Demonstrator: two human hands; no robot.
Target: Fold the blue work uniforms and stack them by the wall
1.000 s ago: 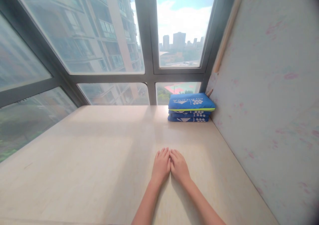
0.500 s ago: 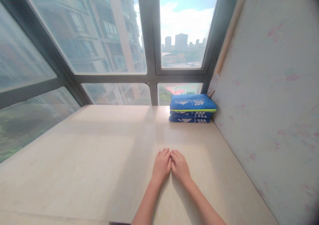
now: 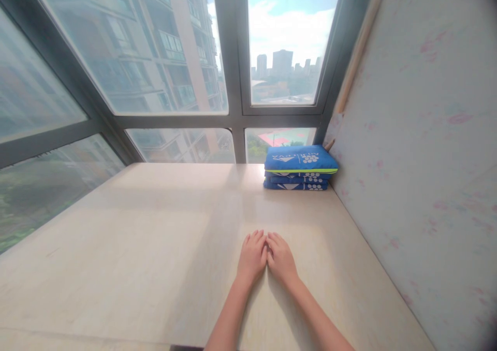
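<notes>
Palm down on the pale window sill (image 3: 147, 247), my left hand (image 3: 251, 255) lies with its fingers stretched forward. My right hand (image 3: 281, 258) rests beside it in the same way, and the two touch or nearly touch along the thumbs and index fingers. Both are open and nothing shows in either. Beyond them, at the back right, is a stack of several folded blue fabric items (image 3: 298, 159) with white print; the top one has a lime-green edge. My hands are apart from the stack.
Grey-framed windows (image 3: 233, 71) border the sill at the back and left, with buildings outside. A wall with faint pink flowers (image 3: 419, 133) runs along the right side. The sill's front edge (image 3: 97, 337) shows at the lower left.
</notes>
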